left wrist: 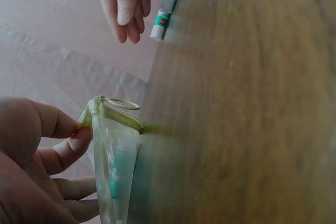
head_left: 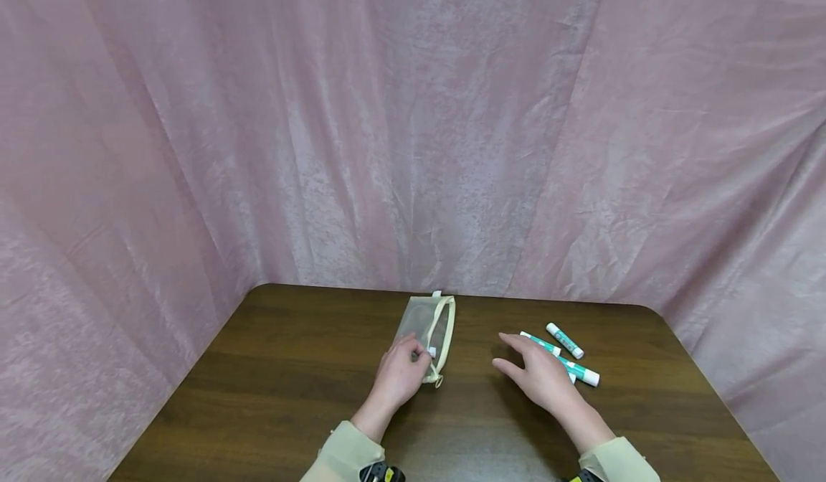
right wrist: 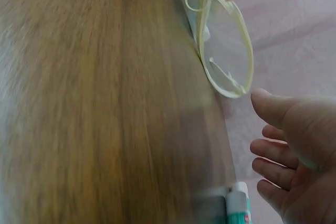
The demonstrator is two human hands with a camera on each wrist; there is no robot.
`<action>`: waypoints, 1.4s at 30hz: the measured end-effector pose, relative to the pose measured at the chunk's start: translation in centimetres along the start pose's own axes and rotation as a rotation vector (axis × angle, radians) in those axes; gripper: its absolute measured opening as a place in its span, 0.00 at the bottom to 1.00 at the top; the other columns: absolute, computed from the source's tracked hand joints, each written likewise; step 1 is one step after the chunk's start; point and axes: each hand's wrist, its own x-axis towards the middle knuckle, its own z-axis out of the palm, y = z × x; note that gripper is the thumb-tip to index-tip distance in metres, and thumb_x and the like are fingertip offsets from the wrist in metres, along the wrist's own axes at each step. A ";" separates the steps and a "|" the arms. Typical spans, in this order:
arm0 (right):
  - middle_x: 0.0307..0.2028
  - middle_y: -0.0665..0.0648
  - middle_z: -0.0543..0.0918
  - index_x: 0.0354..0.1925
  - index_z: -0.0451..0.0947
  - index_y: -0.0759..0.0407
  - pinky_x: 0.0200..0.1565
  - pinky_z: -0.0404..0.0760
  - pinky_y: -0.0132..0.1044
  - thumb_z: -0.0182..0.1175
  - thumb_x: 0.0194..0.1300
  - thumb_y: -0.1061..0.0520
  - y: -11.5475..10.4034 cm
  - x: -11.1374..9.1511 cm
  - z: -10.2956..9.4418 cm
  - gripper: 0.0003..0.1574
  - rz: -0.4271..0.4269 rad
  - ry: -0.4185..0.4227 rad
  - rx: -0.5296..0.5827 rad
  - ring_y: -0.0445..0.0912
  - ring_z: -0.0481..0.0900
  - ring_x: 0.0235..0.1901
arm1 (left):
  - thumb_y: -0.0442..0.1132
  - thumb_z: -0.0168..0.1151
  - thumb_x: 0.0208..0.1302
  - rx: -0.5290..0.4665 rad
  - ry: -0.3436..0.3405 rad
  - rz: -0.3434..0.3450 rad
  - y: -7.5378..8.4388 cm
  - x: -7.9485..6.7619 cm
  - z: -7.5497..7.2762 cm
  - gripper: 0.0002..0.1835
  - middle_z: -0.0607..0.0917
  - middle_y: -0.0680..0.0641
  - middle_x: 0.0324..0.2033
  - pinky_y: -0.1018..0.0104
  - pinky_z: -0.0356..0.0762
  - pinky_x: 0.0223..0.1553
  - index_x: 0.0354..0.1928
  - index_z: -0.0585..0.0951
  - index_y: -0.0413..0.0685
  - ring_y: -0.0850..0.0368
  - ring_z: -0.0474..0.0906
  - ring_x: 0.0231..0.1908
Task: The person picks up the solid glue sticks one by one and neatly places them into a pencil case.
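Observation:
A pale mesh zipper pouch (head_left: 416, 318) with cream edging lies on the table, its mouth gaping to the right. My left hand (head_left: 401, 371) pinches the near corner of that mouth between thumb and forefinger, beside the zipper's pull ring (left wrist: 122, 103). Through the mesh shows a green and white tube (left wrist: 116, 169). My right hand (head_left: 538, 371) hovers between the pouch and several green and white glue sticks, its fingers loosely extended and nothing held. One glue stick (head_left: 564, 340) lies farthest back; another glue stick (head_left: 584, 373) is partly covered by the hand.
The dark wooden table (head_left: 290, 367) has rounded far corners. Pink curtains (head_left: 452, 145) hang right behind it and along both sides. The glue sticks lie close together on the right half of the table.

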 end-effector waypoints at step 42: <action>0.67 0.65 0.84 0.67 0.85 0.58 0.49 0.83 0.69 0.72 0.75 0.42 6.3 -4.0 -5.4 0.32 0.103 0.081 -0.082 0.70 0.85 0.60 | 0.42 0.63 0.63 -0.003 -0.019 -0.024 0.3 -0.3 -0.6 0.11 0.85 0.38 0.67 0.33 0.66 0.75 0.23 0.78 0.62 0.33 0.74 0.74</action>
